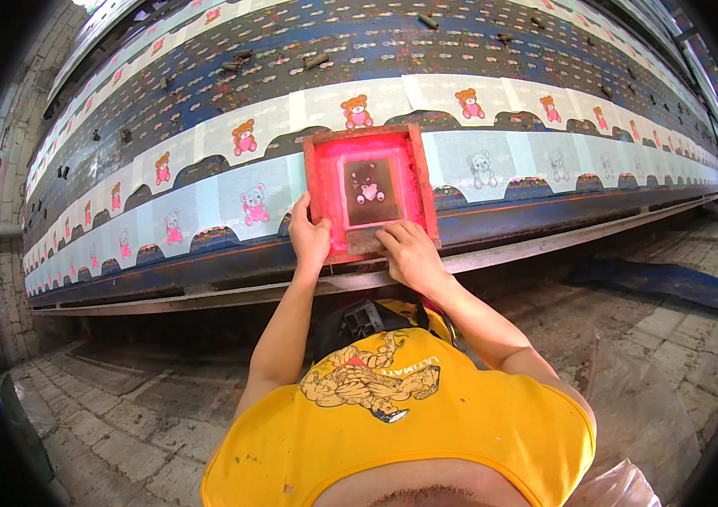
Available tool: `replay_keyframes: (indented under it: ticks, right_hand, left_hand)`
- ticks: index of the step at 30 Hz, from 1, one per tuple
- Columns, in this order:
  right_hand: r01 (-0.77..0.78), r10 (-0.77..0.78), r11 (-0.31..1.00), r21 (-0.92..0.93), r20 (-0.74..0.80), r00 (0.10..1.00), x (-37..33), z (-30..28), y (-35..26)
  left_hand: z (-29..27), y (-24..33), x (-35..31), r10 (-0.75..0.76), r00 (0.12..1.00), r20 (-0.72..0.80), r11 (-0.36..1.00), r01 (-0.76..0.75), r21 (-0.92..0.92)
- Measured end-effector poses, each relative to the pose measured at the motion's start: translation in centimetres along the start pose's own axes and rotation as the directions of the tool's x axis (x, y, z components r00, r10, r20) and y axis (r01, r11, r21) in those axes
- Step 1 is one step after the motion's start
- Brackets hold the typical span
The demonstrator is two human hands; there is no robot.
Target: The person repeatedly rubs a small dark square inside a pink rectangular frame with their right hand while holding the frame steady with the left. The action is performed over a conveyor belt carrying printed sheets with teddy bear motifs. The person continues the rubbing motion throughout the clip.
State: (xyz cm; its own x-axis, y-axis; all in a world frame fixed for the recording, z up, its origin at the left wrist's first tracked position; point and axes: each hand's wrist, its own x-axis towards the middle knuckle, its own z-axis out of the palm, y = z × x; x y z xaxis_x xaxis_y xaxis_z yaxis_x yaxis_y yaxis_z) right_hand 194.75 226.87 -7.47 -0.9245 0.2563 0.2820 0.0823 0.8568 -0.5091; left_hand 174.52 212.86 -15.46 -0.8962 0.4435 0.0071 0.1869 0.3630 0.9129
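A screen-printing frame (313,173) with red, ink-stained wooden sides lies over the near row of fabric pieces. Pink ink rims its mesh, and a bear-part stencil shows in the dark window (384,207). My left hand (311,237) grips the frame's left side near its lower corner. In my right hand (412,253), the fingers are closed over a squeegee (364,243) at the frame's near end. Left of the frame, a pale fabric piece (232,190) bears a bear with pink parts; to the right, a fabric piece (452,169) carries a bear in outline only.
A long printing table (502,221) curves across the view. Behind the near row runs another row of white pieces (426,97) with brown-and-pink bears. Small dark cylinders (316,62) lie farther back. A blue sheet (671,283) and clear plastic (638,397) are on the floor at right.
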Motion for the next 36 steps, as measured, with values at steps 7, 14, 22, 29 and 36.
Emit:
replay_keyframes:
  ticks: [7,14,22,29,36]
  right_hand:
    - [0.056,-0.054,0.998,0.034,-0.067,0.996,1.1,0.2,0.8]
    - [0.098,-0.109,0.993,-0.068,-0.184,0.977,6.3,2.6,5.1]
    - [0.075,-0.067,0.997,0.028,-0.222,0.973,15.1,1.6,9.4]
    - [0.053,-0.048,0.998,0.028,-0.162,0.986,6.0,2.4,3.9]
    - [0.015,-0.019,0.999,0.042,0.085,0.996,-0.1,0.2,0.6]
  left_hand:
    - [-0.1,0.4,-0.2,0.051,0.999,-0.014,0.998,-0.05,0.043]
    - [-0.1,0.9,-0.4,0.083,0.997,-0.008,0.995,-0.082,0.051]
    - [0.3,-0.9,-0.1,0.152,0.988,-0.025,0.988,-0.153,-0.018]
    - [0.3,-0.5,-0.1,0.08,0.997,-0.019,0.996,-0.081,-0.025]
    - [0.2,-0.3,0.2,0.08,0.997,-0.004,0.997,-0.081,-0.019]
